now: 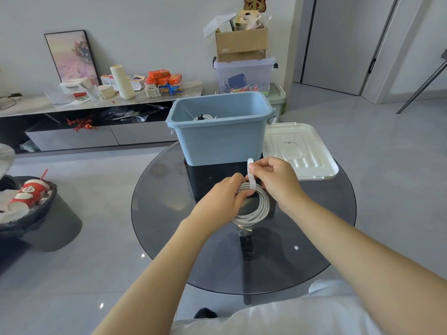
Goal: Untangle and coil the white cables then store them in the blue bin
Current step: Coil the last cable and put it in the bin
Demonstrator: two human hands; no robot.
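Centre of frame: our left hand (223, 199) reaches in from the lower left, fingers curled round the upper rim of the coiled white cable (256, 209), held above the round glass table (169, 213). Our right hand (275, 181) pinches the white strap (250, 175) that rises from the coil's top between thumb and forefinger. Just above stands the blue bin (220, 139), another white cable (205, 117) inside.

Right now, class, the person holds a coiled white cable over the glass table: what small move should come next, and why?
Probably wrap the white strap round the coil and close it. The left hand grips the coil, the right hand pinches the strap upright, its end loose. Tied, the coil should hold its shape for the open blue bin.
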